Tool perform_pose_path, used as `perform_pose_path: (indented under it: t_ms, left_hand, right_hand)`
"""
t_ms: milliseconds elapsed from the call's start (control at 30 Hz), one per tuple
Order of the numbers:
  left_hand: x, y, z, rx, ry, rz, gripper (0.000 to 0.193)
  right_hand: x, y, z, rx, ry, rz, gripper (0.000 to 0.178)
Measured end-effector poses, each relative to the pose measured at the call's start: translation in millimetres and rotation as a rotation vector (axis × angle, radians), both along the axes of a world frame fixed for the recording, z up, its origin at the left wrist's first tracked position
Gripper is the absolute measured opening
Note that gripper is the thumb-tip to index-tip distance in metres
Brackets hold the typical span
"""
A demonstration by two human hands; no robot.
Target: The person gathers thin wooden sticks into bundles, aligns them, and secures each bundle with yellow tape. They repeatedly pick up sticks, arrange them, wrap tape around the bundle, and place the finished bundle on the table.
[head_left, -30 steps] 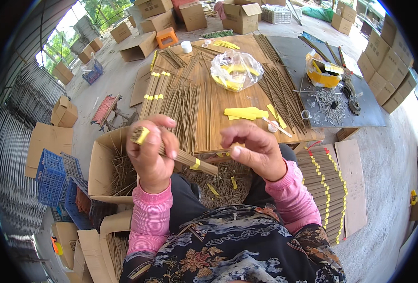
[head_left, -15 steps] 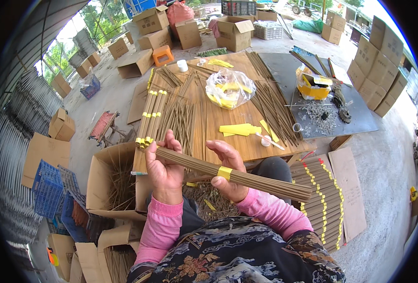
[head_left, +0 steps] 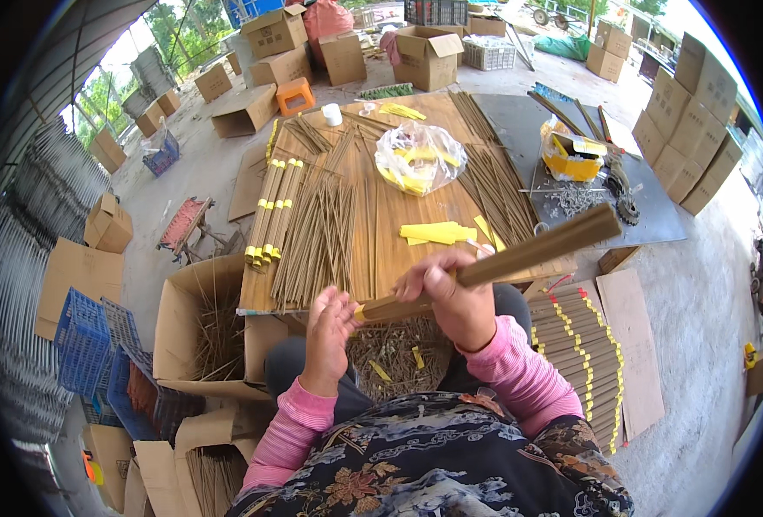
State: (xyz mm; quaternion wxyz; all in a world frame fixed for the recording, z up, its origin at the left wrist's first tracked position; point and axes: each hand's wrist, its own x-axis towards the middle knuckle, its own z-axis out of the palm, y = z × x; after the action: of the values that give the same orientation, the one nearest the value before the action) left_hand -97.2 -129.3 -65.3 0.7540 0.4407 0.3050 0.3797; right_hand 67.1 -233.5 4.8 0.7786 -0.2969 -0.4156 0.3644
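Observation:
My right hand wraps around a bundle of brown incense sticks, holding it at a slant with the right end raised over the table. At its lower left end shows a small bit of yellow paper band. My left hand is beside that end, fingers stretched up and the tips touching or very near it. On the wooden table ahead lie banded bundles, loose incense sticks and yellow paper strips.
A clear plastic bag with yellow strips sits mid-table. Finished bundles lie in a row on cardboard at lower right. An open carton with sticks stands left of my knees. A dark board adjoins the table at right.
The bundle's right end has swung upward and its left end has dropped. My right hand has closed around it. My left hand moved lower; the yellow band now shows by the left end.

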Motion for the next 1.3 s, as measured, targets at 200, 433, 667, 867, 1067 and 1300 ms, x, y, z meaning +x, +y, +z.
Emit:
perform_pose_path:
  t_ms: [200,433,667,867,1067,1300]
  left_hand:
    - [1,-20,43,1.551,0.835,0.176,0.06]
    - [3,-26,20,1.395,0.814,-0.073,0.033]
    - [0,-37,38,0.957,0.608,-0.475,0.028]
    - [-2,-35,58,0.579,0.563,-0.851,0.028]
    - [-5,-24,51,0.203,0.315,-1.241,0.032]
    - [5,-26,49,-0.067,0.266,-1.273,0.032]
  right_hand:
    - [-2,9,9,-0.014,0.301,-0.09,0.018]
    - [-13,2,19,0.037,0.361,0.041,0.02]
    - [-8,-5,22,0.027,0.423,0.22,0.019]
    - [-8,-12,22,0.044,0.411,0.394,0.018]
    - [-6,-11,23,0.186,0.436,0.622,0.013]
    - [-2,-3,24,0.151,0.349,0.684,0.018]
